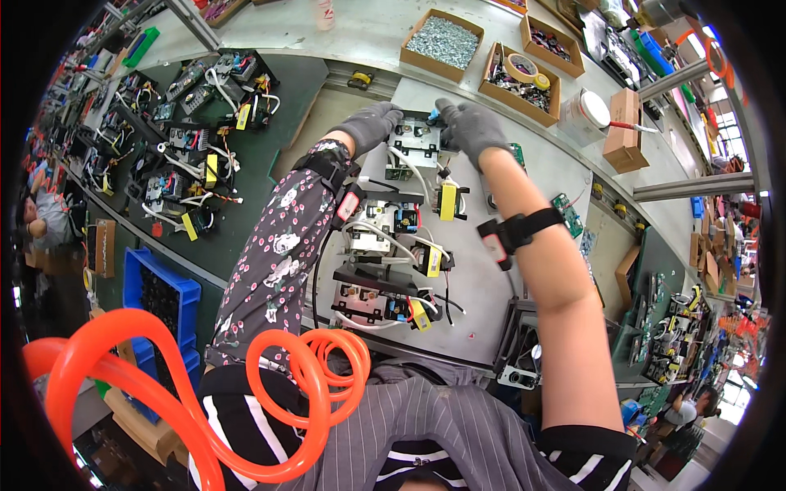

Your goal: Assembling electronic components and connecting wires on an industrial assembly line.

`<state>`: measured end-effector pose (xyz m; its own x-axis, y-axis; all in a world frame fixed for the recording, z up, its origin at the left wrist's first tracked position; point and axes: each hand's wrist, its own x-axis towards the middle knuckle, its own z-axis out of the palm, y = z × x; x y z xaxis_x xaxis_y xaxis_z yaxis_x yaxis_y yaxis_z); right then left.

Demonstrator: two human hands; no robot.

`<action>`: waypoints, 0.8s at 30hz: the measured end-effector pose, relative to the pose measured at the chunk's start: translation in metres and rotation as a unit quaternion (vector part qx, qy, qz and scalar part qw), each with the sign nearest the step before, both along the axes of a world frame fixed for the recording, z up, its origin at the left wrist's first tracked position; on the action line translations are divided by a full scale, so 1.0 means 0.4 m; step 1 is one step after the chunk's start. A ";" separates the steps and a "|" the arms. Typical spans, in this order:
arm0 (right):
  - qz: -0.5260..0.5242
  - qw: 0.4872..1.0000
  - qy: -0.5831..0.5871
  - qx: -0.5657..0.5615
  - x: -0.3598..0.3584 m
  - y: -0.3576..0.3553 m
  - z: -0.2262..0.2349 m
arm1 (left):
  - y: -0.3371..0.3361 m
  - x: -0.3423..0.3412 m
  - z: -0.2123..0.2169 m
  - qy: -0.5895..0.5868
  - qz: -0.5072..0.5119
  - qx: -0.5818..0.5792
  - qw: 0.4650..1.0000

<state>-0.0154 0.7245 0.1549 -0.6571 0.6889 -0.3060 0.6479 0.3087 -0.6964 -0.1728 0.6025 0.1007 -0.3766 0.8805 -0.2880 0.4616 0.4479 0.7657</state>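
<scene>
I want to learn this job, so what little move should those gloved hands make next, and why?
Maybe gently steady the far unit between the left hand and the right hand. One hand is at each side of it, so it looks easiest to reach. The middle unit and near unit lie farther from both hands.

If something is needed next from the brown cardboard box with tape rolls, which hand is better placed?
Probably the right grey-gloved hand: it is nearer the brown cardboard box with tape rolls. The left grey-gloved hand is farther away, at the silver metal assembly's left side.
</scene>
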 end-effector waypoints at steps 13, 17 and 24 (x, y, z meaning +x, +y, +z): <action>0.439 0.729 -0.242 0.466 -0.083 -0.043 0.081 | 0.003 -0.003 -0.024 0.054 0.003 0.013 0.998; 0.429 0.718 -0.332 0.436 -0.093 -0.026 0.076 | 0.003 0.003 -0.021 0.044 0.013 0.021 0.999; 0.288 0.876 -0.320 0.217 -0.086 0.070 0.039 | 0.015 -0.005 -0.036 0.023 0.003 0.030 0.999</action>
